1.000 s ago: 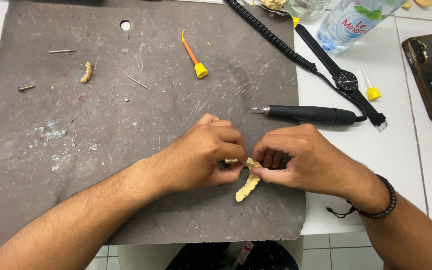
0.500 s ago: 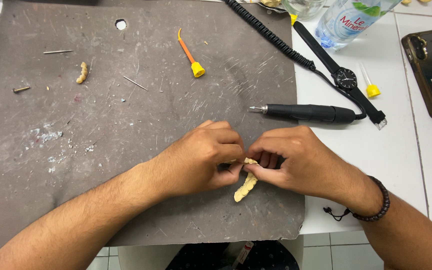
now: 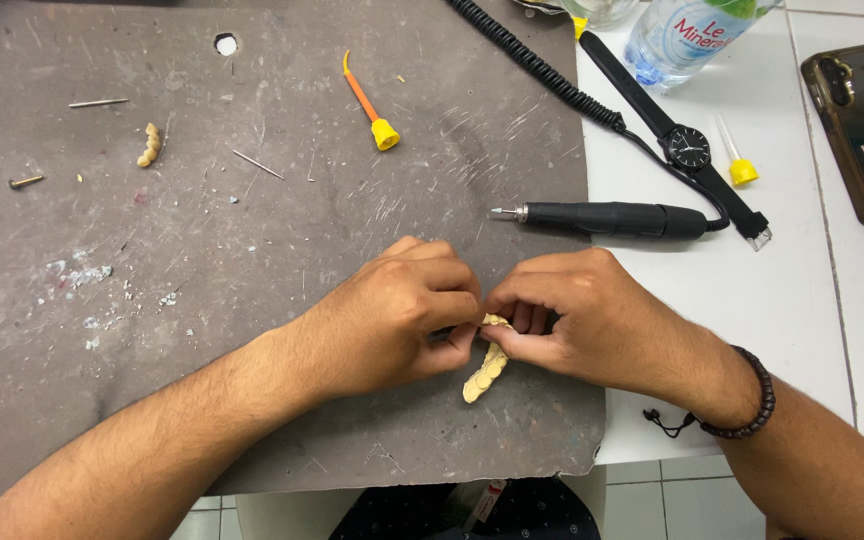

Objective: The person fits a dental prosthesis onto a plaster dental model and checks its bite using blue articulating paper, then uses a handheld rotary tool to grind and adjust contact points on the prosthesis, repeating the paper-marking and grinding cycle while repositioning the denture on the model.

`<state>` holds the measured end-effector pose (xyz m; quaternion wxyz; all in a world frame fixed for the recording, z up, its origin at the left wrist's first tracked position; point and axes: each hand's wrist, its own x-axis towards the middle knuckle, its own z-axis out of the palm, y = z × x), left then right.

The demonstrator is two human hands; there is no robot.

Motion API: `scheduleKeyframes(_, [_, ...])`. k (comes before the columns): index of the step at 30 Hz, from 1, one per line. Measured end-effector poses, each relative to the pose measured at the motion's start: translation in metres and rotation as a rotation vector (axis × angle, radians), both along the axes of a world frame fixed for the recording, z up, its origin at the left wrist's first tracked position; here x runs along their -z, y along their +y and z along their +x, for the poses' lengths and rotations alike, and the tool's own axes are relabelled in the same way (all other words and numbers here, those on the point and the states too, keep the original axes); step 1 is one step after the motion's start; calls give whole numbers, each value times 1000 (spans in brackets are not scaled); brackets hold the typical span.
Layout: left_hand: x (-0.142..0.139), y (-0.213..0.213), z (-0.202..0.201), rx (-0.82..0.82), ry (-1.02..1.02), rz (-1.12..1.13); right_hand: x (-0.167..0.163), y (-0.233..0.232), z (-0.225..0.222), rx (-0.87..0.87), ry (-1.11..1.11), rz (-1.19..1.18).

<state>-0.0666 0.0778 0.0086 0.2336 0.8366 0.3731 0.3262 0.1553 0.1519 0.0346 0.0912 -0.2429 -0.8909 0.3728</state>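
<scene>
Over the near edge of the grey mat (image 3: 252, 300), the left hand (image 3: 407, 315) and right hand (image 3: 577, 320) both pinch 1 small cream tooth strip (image 3: 485, 365) by its upper end; it looks light, stiff, brittle, best gripped at the ends.

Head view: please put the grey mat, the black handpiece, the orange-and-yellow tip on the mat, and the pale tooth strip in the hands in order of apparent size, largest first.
1. grey mat
2. black handpiece
3. Unsure: orange-and-yellow tip and pale tooth strip look alike in length, and the left hand and right hand hide part of the strip.
</scene>
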Motion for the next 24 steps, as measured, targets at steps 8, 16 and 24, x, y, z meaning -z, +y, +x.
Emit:
scheduleKeyframes(8, [-1,1,-1,-5,-18,-21,-2,0,0,10,-8,-13])
scheduleKeyframes(16, [-7,3,-4,16,-23,-69,-3,1,0,5,-21,-21])
scheduleKeyframes(24, [-11,2,-5,18,-6,-149,-6,1,0,21,-19,-9])
